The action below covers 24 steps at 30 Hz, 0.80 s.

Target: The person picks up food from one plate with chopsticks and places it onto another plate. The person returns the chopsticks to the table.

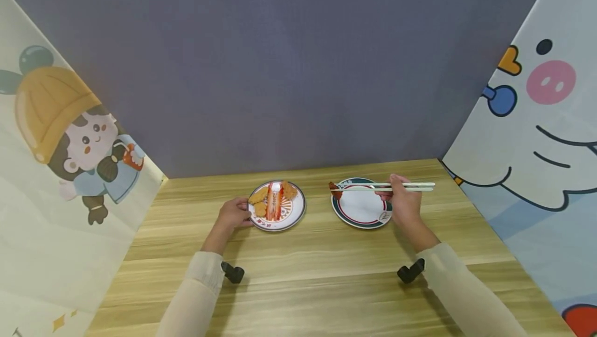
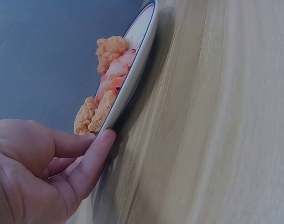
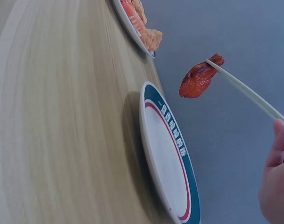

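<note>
Your left hand [image 1: 234, 214] pinches the left plate [image 1: 294, 212] by its rim; your right hand [image 1: 404, 205] grips chopsticks [image 3: 248, 91] holding a drumstick [image 3: 196, 81] above the right plate [image 1: 361, 206].

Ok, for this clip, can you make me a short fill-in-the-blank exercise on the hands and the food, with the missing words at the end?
1. The right hand holds a pair of ____.
2. Of its thick and thin ends, the reddish drumstick is pinched nearer the ____ one.
3. The left hand grips the rim of a plate, one of ____ in view.
4. In the head view, the fried pieces lie to the ____ of the drumstick.

Missing words: chopsticks; thin; two; left.
</note>
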Tool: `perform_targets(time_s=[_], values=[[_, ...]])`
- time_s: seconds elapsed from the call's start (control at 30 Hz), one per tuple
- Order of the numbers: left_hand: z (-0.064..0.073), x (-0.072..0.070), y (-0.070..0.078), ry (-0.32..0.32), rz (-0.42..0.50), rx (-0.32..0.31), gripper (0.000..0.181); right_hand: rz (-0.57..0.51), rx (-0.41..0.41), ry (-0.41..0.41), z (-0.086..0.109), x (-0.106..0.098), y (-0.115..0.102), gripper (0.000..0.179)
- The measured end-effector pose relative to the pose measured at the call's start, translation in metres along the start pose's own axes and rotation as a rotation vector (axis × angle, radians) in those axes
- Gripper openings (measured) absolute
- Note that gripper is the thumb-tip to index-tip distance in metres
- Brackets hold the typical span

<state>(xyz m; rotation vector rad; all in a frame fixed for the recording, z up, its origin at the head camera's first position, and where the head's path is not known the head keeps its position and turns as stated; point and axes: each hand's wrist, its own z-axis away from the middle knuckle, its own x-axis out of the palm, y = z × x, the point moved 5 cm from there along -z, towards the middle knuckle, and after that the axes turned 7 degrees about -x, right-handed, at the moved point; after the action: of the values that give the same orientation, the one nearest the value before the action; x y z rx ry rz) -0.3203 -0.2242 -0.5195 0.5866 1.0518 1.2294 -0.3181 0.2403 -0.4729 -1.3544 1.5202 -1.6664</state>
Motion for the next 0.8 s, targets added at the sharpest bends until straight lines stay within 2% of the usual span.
perform_targets(time_s=[0.33, 0.63, 0.8], values=[[0.002, -0.002, 0.000, -0.007, 0.004, -0.008, 0.057, -0.036, 0.040, 0.057, -0.002, -0.022, 0.003, 0.017], [0.002, -0.001, 0.001, -0.027, 0.006, -0.016, 0.057, 0.029, 0.039, 0.020, -0.002, -0.035, 0.009, 0.026], [0.003, -0.001, 0.001, -0.037, 0.005, -0.020, 0.056, 0.025, 0.045, 0.015, -0.001, -0.036, 0.011, 0.025]])
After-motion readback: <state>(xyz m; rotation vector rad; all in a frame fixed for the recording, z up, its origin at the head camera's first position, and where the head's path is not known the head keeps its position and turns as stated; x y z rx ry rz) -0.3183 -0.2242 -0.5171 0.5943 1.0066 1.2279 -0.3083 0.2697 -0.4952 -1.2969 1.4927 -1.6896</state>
